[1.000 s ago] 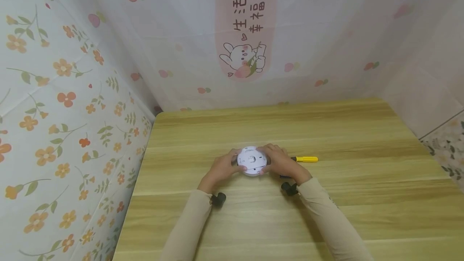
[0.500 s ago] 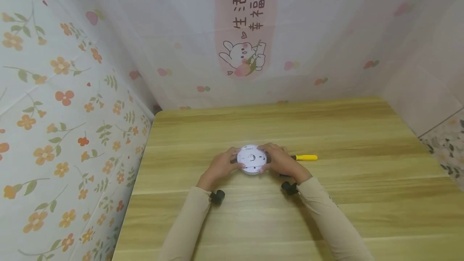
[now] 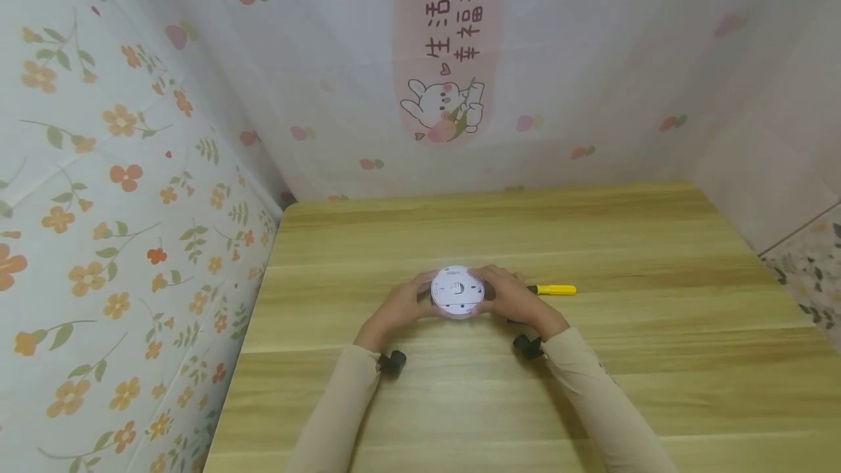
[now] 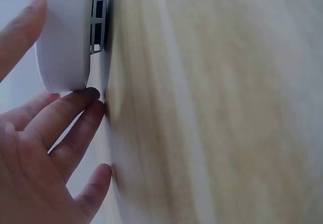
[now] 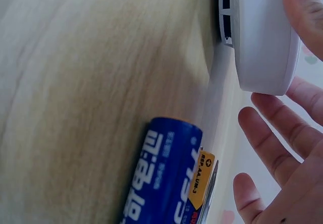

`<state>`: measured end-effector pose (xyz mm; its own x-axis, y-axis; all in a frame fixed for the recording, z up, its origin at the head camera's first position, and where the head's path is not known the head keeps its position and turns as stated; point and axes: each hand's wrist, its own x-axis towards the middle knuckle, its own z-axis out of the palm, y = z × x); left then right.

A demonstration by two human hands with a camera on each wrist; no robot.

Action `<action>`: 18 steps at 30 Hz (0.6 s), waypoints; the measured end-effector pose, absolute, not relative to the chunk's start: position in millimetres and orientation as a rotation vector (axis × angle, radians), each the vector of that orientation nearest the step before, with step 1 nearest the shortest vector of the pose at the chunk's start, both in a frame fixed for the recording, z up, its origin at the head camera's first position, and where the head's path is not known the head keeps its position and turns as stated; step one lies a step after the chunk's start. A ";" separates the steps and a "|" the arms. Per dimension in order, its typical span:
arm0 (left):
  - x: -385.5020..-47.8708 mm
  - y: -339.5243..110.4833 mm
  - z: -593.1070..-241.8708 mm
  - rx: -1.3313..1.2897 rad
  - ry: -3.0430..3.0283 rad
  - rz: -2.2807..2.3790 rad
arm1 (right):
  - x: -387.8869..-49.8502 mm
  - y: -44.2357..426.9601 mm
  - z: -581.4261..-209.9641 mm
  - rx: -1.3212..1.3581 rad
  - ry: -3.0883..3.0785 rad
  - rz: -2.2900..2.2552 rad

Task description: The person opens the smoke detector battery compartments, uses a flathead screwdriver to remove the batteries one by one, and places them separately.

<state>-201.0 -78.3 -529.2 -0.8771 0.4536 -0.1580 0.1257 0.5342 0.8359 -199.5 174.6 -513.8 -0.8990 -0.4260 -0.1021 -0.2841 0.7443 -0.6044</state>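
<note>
A white round smoke detector [image 3: 458, 289] lies with its flat back, marked with print and small slots, facing up. Its vented side points down at the table in both wrist views. My left hand [image 3: 399, 306] holds the left rim between thumb and fingers, and my right hand [image 3: 514, 299] holds the right rim the same way. In the left wrist view, the lower fingertips [image 4: 92, 94] touch the casing's side and come close to the wood. Beside the right hand lies a blue battery [image 5: 164, 171], with a second, orange-banded battery [image 5: 203, 176] behind it.
A screwdriver with a yellow handle [image 3: 557, 289] lies right of the right hand, its other end hidden behind that hand. The wood-grain table [image 3: 368, 239] meets a printed curtain [image 3: 315, 93] at the back. Floral cloth [image 3: 118, 239] hangs along the left side.
The head view has shifted slightly. Both thumbs lie nearer the detector's rim than before, and the line across its back looks more level. Screwdriver unmoved.
</note>
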 end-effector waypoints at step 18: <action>-195.7 -80.6 -527.2 0.356 2.287 1.456 | -194.2 181.2 -506.1 -0.541 2.591 -1.223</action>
